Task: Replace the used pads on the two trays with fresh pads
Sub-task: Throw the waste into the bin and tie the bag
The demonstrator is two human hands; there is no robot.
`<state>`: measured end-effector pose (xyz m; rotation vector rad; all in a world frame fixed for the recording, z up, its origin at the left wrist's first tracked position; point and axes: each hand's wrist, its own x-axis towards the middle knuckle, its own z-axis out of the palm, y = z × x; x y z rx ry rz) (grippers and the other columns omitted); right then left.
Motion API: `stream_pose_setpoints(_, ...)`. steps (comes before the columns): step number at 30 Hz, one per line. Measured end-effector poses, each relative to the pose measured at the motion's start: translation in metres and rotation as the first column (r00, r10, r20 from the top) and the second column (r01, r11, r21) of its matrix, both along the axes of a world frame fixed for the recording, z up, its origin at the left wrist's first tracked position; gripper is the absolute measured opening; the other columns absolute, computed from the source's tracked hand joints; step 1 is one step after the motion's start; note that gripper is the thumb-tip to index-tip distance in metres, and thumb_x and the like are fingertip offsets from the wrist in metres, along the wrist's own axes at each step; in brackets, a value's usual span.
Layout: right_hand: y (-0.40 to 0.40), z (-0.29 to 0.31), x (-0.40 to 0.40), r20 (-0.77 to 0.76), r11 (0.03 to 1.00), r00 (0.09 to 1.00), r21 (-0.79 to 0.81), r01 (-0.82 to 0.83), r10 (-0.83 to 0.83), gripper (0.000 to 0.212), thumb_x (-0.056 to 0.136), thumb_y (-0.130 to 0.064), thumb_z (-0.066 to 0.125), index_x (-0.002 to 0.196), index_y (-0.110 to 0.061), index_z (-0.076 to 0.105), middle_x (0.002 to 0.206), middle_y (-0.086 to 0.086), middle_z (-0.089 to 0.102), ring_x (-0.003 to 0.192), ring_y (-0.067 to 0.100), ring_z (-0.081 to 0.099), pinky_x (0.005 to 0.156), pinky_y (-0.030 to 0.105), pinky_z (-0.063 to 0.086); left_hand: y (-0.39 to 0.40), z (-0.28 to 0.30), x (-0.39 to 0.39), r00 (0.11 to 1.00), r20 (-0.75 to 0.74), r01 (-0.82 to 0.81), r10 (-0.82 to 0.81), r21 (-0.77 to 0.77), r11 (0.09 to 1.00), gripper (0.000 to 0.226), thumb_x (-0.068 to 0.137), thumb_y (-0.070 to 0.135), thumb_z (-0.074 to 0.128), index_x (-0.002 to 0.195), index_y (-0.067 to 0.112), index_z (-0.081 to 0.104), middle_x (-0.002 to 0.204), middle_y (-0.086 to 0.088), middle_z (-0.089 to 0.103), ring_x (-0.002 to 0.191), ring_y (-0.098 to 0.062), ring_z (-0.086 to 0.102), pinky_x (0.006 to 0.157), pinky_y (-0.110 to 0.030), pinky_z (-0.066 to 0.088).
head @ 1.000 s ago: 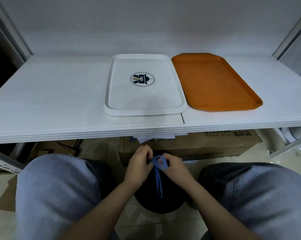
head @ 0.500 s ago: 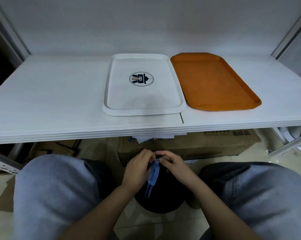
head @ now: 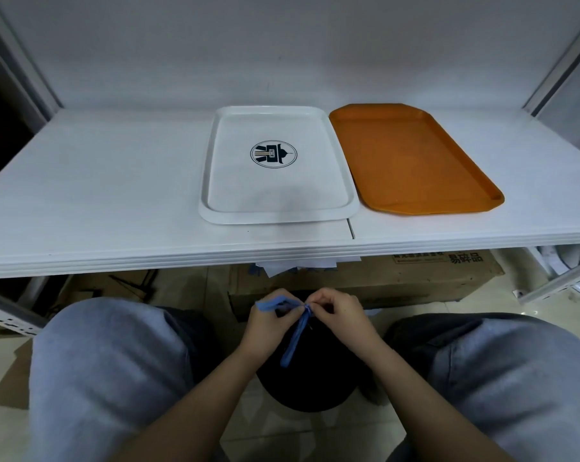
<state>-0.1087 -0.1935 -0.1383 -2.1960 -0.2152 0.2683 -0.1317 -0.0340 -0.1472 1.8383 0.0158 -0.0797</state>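
Shelf: a broad white laminate shelf board (head: pixel 98 195) spans the view, with a seam near its front edge just right of centre.
Box: a brown cardboard box (head: pixel 415 278) sits on the floor under the shelf, with printed characters on its top edge and white paper scraps poking out above it.
Orange tray: a flat orange plastic tray with clipped corners (head: pixel 412 158) lies on the shelf right of centre, with nothing on it.
White tray: a white rectangular plastic tray with a round dark emblem in the middle (head: pixel 275 188) lies just left of the orange one, their long edges nearly touching; nothing rests on it.
Bag: a black plastic bag (head: pixel 315 378) sits on the floor between the person's knees, below the shelf.
Left hand (head: pixel 265 328): fingers curled, gripping one end of a blue plastic drawstring (head: pixel 293 338) at the bag's mouth.
Right hand (head: pixel 345 320): fingertips pinching the same drawstring at its knot; a loose tail hangs down over the bag.
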Motion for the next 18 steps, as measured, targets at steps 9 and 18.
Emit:
stream_pose_setpoints(9, -0.004, -0.001, -0.001, 0.477, 0.947, 0.864, -0.322, 0.0, 0.162, 0.011, 0.082, -0.014, 0.069, 0.092, -0.019, 0.072, 0.085, -0.004, 0.067, 0.076, 0.012, 0.064, 0.064, 0.022, 0.05, -0.002, 0.007, -0.006, 0.981, -0.166, -0.131, 0.103, -0.169, 0.977, 0.007, 0.089, 0.01, 0.064, 0.085, 0.01, 0.069, 0.076, 0.003, 0.068, 0.071, -0.004, 0.064, 0.068, -0.016, 0.05)
stream_pose_setpoints(18, -0.016, -0.004, -0.007, 0.587, 0.841, 0.741, -0.538, 0.056, 0.326, 0.034, 0.058, -0.007, 0.086, 0.088, -0.013, 0.074, 0.079, 0.002, 0.062, 0.061, 0.016, 0.06, 0.048, 0.021, 0.045, 0.001, 0.003, -0.017, 0.924, -0.328, -0.276, 0.197, -0.214, 0.937, 0.009, 0.091, 0.013, 0.061, 0.084, 0.009, 0.066, 0.077, -0.007, 0.068, 0.069, -0.013, 0.068, 0.056, -0.017, 0.051)
